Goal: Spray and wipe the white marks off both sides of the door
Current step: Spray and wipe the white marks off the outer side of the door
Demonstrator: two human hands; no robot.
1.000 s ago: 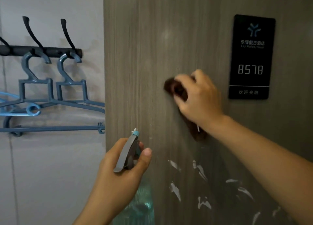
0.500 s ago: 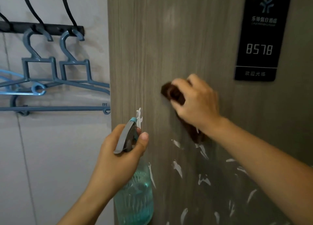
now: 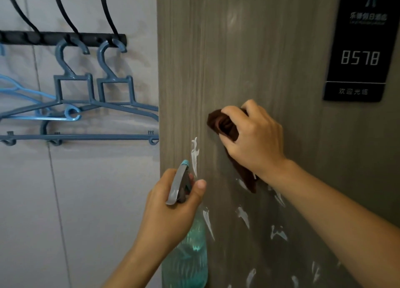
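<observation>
The grey-brown wood-grain door (image 3: 249,56) fills the right half of the view. Several white marks (image 3: 243,217) streak its lower part, and one long mark (image 3: 194,152) runs near its left edge. My right hand (image 3: 255,140) grips a dark brown cloth (image 3: 225,125) and presses it against the door at mid height. The cloth's tail hangs below my wrist. My left hand (image 3: 171,207) holds a teal spray bottle (image 3: 188,259) by its grey trigger head, close to the door's left edge, nozzle up toward the long mark.
A black room-number plate (image 3: 360,58) is fixed on the door at the upper right. On the pale wall to the left hangs a black hook rail (image 3: 65,37) with several blue plastic hangers (image 3: 93,101), their ends reaching the door's edge.
The view has tilted down, so the plate and hangers sit higher in frame. My right hand has slid the cloth slightly down the door. More white marks show below.
</observation>
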